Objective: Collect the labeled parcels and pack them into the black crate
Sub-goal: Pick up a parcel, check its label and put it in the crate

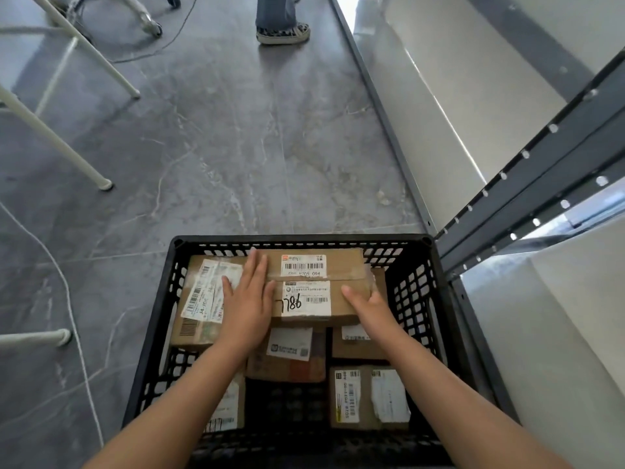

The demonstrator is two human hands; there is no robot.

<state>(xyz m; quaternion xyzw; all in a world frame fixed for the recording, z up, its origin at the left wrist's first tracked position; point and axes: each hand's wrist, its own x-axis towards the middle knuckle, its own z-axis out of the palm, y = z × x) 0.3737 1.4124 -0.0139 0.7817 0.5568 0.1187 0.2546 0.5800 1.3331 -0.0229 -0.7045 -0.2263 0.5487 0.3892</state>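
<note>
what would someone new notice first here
The black crate at bottom centre holds labelled boxes. On the top cardboard parcel at its far side, the left hand lies flat and the right hand holds the right end. A patterned shoe stands at the top edge.

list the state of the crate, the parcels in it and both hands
crate: on the floor, partly filled with parcels
top parcel: lying on other parcels at the far side, held between both hands
left parcel: flat in the far left corner, label up
near-right parcel: flat on the crate bottom, labels up
left hand: fingers straight, pressing the top parcel's left end
right hand: grips the top parcel's right end
</note>
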